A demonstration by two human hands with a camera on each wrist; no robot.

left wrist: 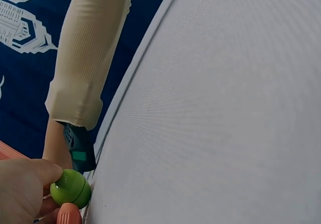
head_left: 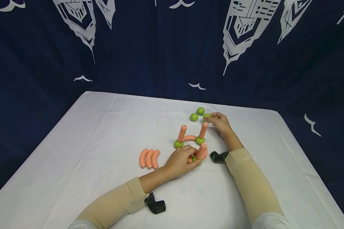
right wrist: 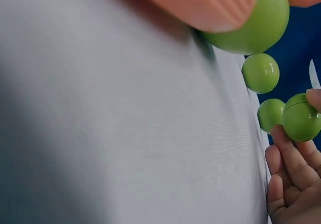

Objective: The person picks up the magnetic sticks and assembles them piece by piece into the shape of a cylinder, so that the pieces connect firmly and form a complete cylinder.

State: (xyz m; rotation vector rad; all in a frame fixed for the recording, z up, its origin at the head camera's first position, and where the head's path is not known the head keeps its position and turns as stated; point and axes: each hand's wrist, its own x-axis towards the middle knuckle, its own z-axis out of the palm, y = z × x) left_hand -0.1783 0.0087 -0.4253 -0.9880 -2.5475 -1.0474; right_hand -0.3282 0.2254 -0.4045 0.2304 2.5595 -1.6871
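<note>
Nearest, the left hand [head_left: 179,162] is clasped round a peg-and-ball joint [head_left: 200,155] of the upright frame on the table [head_left: 103,133]. A loose green ball [head_left: 207,117] beyond it is pinched by the right hand [head_left: 220,123]. Lifted carelessly, its neighbours [head_left: 197,114] could be rolled away.

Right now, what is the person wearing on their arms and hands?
Both arms wear long, snug, ribbed beige sleeves, the left sleeve and the right sleeve, each ending at the wrist. A bit of white cloth shows above each by the elbow. A small black camera sits at each wrist: left wrist camera, right wrist camera. The left hand and right hand are bare: no gloves.
</note>
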